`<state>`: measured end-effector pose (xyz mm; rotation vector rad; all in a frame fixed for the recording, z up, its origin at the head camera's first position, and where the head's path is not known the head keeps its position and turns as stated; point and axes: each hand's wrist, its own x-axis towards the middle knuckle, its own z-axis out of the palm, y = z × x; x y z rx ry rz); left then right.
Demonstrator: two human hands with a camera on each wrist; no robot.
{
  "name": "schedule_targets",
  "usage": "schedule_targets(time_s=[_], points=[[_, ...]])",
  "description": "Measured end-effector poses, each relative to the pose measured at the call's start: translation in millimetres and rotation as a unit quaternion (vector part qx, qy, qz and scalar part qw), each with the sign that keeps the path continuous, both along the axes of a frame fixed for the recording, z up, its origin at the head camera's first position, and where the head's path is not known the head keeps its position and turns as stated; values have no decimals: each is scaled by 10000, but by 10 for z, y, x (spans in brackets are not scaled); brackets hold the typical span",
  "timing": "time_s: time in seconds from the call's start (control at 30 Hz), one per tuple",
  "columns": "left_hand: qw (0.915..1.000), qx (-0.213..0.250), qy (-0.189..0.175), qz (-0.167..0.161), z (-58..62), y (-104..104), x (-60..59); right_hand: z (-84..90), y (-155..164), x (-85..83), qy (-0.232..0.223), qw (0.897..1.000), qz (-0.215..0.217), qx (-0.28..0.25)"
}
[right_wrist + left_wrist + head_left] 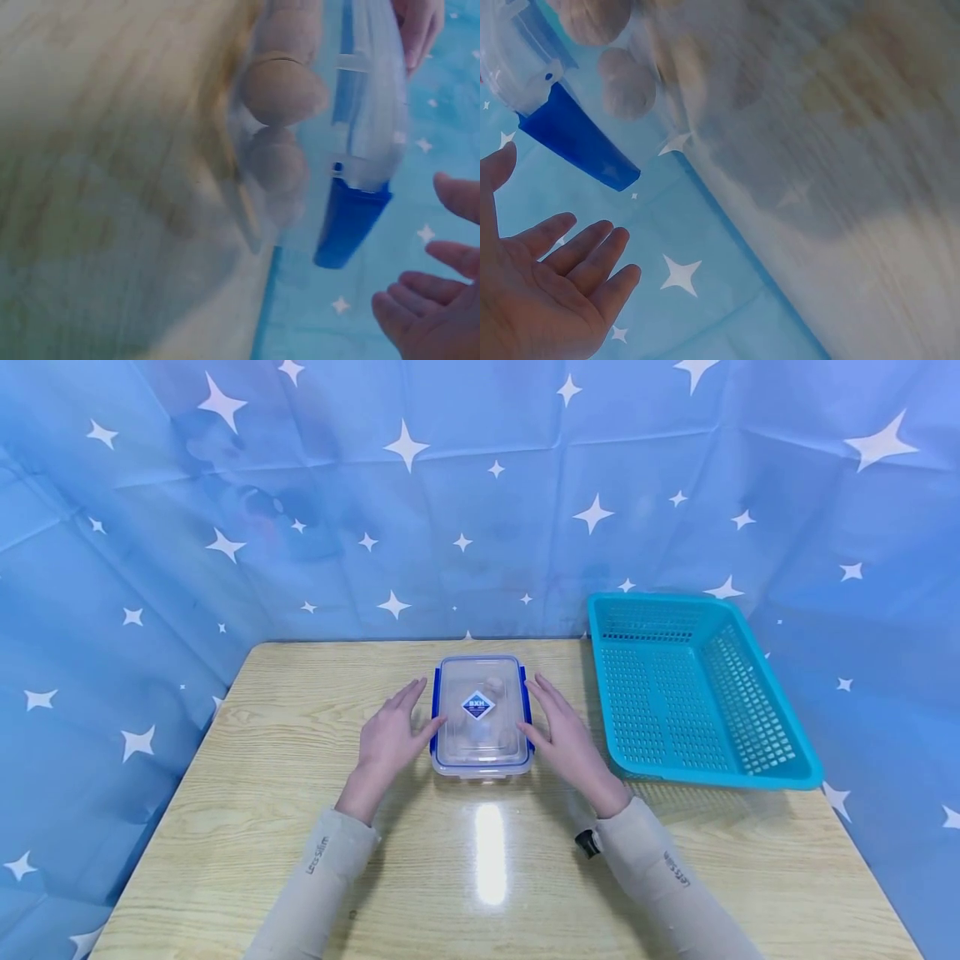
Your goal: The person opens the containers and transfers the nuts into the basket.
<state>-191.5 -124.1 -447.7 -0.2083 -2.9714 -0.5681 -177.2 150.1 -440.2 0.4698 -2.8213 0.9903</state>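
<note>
Two open hands sit beside the clear box (482, 717): left hand (390, 735) by its left clip, right hand (564, 735) by its right, gripping nothing.

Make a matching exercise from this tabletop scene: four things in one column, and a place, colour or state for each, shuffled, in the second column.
Things
1. clear container
2. basket
3. left hand
4. side clip

Descriptions
A. turquoise, with nothing in it, at the right of the table
B. open, fingers straight, beside the box's left side
C. dark blue, hanging from the lid's edge
D. see-through, lid on, between the two hands

Right pairs: 1-D, 2-A, 3-B, 4-C
</note>
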Motion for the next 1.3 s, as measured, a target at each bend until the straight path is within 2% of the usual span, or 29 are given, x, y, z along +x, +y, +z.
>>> schedule_targets(time_s=[0.27, 0.5, 0.8, 0.93, 1.13, 1.3], points=[[9997, 256, -29, -58, -66, 29, 52, -146, 17, -19, -162, 9997, -76, -190], [9989, 363, -262, -163, -98, 90, 76, -247, 15, -29, -272, 9989, -112, -366], [9945, 927, -473, -125, -137, 115, 78, -337, -26, -36, -344, 9977, -138, -573], [9919, 1170, -463, -161, -162, 119, 77, -365, -41, -29, -461, 9948, -162, -894], [9817, 1805, -599, -64, -185, 140, 77, -394, -76, -17, -878, 9864, -362, -1340], [9619, 2622, -772, 24, -208, 155, 72, -410, -110, -9, -972, 9806, -573, -1605]])
